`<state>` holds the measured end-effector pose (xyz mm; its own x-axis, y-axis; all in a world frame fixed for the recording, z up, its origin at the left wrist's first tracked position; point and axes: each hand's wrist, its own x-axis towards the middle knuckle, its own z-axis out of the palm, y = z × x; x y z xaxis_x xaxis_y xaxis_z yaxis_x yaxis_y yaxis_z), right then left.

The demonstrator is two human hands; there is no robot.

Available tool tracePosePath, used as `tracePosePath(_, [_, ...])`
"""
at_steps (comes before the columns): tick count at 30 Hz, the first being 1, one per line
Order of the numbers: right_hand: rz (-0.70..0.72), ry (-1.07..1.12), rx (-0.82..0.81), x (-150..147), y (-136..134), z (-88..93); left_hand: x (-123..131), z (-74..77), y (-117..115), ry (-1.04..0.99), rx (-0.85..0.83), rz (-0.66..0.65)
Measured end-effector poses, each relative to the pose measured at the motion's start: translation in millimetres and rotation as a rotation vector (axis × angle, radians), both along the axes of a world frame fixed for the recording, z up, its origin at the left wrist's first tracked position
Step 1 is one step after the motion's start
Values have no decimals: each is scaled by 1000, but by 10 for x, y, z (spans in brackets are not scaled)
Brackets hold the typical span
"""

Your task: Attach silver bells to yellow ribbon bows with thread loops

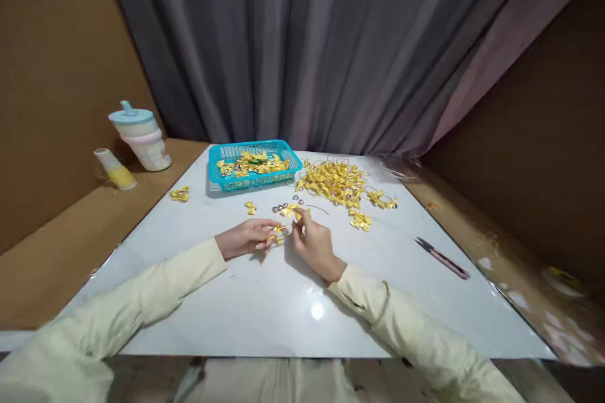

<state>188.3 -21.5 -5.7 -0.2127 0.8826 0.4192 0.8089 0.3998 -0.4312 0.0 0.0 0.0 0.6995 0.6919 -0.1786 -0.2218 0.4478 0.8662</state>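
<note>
My left hand (248, 237) is closed, its fingers pinching a yellow ribbon bow (278, 238) strung on a thin cord. My right hand (314, 242) is also closed, thumb and forefinger pinching the end of that thin cord (287, 227) just right of the bow. Just beyond the fingertips lie more yellow bows (287, 210) and several small silver bells (280, 208). One loose yellow bow (251, 208) rests farther left. The fingers partly hide the cord and the bow.
A blue basket (255, 184) of yellow bows stands at the back beside a large pile of bows (334, 181). Thread snips (443, 258) lie at right. More bows (179, 194) rest at left, near a lidded cup (142, 138) and a thread spool (116, 170). Cardboard walls flank the white table (265, 327).
</note>
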Motion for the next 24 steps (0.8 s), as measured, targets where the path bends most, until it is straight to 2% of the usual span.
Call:
tracePosePath(9, [119,107,32,15,-7,18,-4,38,-10,20,-14,28])
tracePosePath(15, [151,502,-235,-21,48,-2,-2,20,-6,31,6,-24])
tracePosePath(17, [153,567,-286,-25,84,-6,-2,24,-10,29,4,-25])
tracePosePath(21, [173,578,-312,-1,110,3,11,40,-19,18,6,20])
tracePosePath(24, [191,508,-274,32,92,60,27,47,-26,17,9,42])
